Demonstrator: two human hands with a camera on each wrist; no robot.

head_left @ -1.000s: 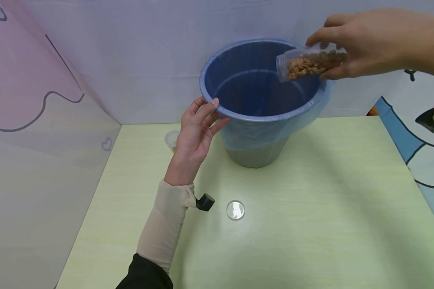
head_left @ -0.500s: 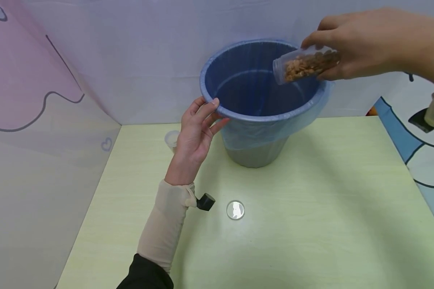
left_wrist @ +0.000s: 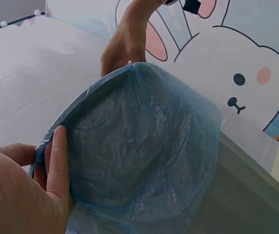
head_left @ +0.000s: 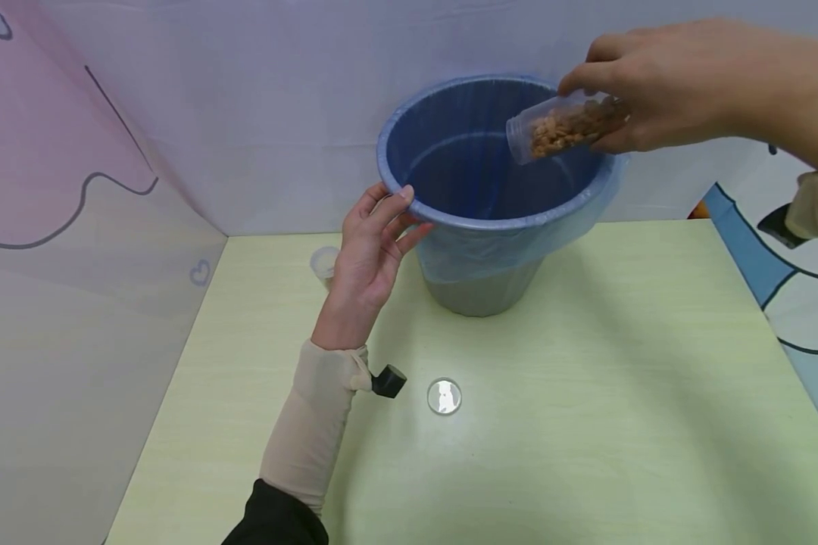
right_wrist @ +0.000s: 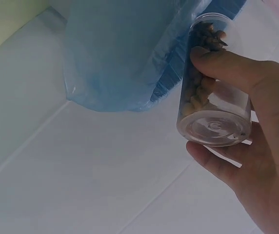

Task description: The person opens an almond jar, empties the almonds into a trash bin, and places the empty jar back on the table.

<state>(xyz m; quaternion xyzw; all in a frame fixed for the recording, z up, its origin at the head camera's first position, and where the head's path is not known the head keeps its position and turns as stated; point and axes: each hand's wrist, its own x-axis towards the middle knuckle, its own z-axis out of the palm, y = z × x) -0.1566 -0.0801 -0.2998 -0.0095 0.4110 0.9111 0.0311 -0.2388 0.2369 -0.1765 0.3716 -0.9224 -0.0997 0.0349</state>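
Observation:
My right hand [head_left: 668, 94] grips a clear plastic jar [right_wrist: 215, 114] partly filled with small brown pieces [head_left: 562, 132] that look like nuts or dried bits. The jar lies tipped on its side, its mouth pointing left and slightly down over the opening of a trash can [head_left: 484, 291]. A blue plastic bag [left_wrist: 144, 141] lines the can and folds over its rim. At the can's near left, my left hand [head_left: 371, 250] holds the bag-covered rim, thumb and fingers on either side of it. No pieces show falling from the jar.
A round clear lid [head_left: 444, 396] lies on the pale yellow-green table [head_left: 620, 424] in front of the can. Partly hidden behind the left hand stands a small translucent container [head_left: 323, 261]. A white cloth wall [head_left: 279, 113] rises close behind the can.
My right hand has moved left with the jar, bringing its mouth farther over the can and tipping it slightly more downward. The left hand stays in place on the rim.

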